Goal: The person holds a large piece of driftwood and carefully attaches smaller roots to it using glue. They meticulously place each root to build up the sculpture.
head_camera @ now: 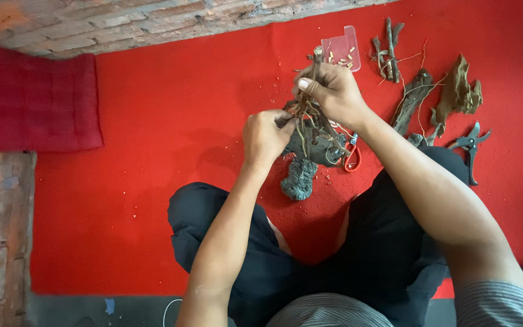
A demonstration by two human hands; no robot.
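Seated on the red carpet (152,121), our left hand (266,136) and right hand (328,91) both grip a twig bundle (307,118) above our lap, seemingly mid-binding; steadier pinching seems next.

We wear dark, loose trousers (370,254) that fold in soft creases just below the red carpet (171,121). Our top is a grey, finely striped shirt with short sleeves (503,306), seen at the edge farthest from the carpet. Our left hand (266,136) and right hand (332,91) are bare, forearms uncovered, without rings or watch.
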